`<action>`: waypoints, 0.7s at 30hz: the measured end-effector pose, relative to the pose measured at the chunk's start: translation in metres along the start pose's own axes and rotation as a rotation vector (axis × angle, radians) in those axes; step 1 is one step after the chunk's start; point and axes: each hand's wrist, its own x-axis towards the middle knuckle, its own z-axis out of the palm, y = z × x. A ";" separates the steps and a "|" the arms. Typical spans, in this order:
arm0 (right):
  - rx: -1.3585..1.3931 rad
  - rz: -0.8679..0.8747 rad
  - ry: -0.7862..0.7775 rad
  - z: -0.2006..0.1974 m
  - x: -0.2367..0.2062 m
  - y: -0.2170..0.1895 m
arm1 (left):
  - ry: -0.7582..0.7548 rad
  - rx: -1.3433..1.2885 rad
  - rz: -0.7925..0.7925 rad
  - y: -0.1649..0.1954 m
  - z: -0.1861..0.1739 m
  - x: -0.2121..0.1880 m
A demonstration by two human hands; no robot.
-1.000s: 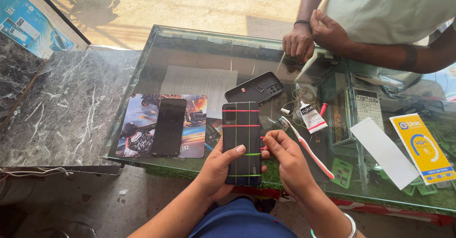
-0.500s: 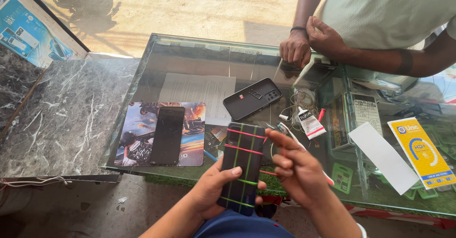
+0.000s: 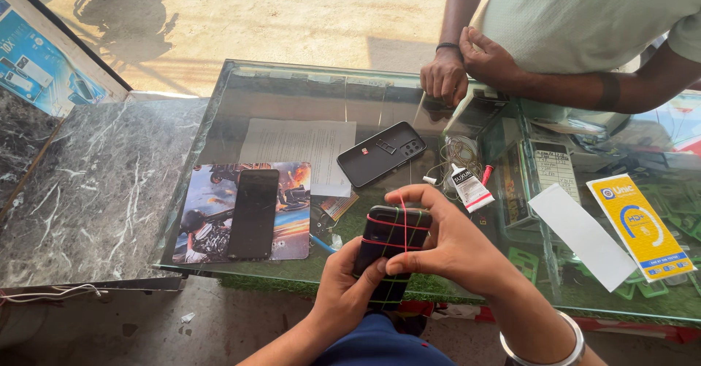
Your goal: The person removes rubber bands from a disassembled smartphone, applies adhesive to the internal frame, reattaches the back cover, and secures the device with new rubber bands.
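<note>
My left hand (image 3: 349, 289) grips the lower end of a black phone (image 3: 391, 245) wrapped in red and green rubber bands, held over the near edge of a glass counter (image 3: 292, 96). My right hand (image 3: 445, 245) curls over the phone's right side and pinches a red band with the fingertips. A second black phone (image 3: 253, 213) lies face up on a colourful mat (image 3: 292, 213) to the left. A black phone back cover (image 3: 380, 153) lies on the glass just beyond my hands.
A small glue tube (image 3: 470, 188), a coil of thin wire (image 3: 458, 152), a white sheet of paper (image 3: 299, 143), a white strip (image 3: 581, 234) and a yellow packet (image 3: 640, 226) lie on the counter. Another person's hands (image 3: 467, 67) rest on the far edge. A marble slab (image 3: 80, 191) adjoins on the left.
The banded phone has tilted and dropped closer to me. My right hand moved from the phone's edge over its face and now pulls a red band.
</note>
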 end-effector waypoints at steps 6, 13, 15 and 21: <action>0.125 0.243 0.016 0.031 -0.006 0.023 | 0.079 0.144 0.270 0.007 0.004 0.002; 0.590 -0.275 0.366 0.052 -0.012 0.053 | 0.208 -0.155 0.155 0.003 0.007 0.010; 0.555 -0.204 0.386 0.052 -0.012 0.058 | 0.203 -0.143 0.163 0.001 0.009 0.010; 0.163 -0.114 0.330 0.042 -0.007 0.063 | 0.064 -0.060 0.189 0.015 0.012 0.008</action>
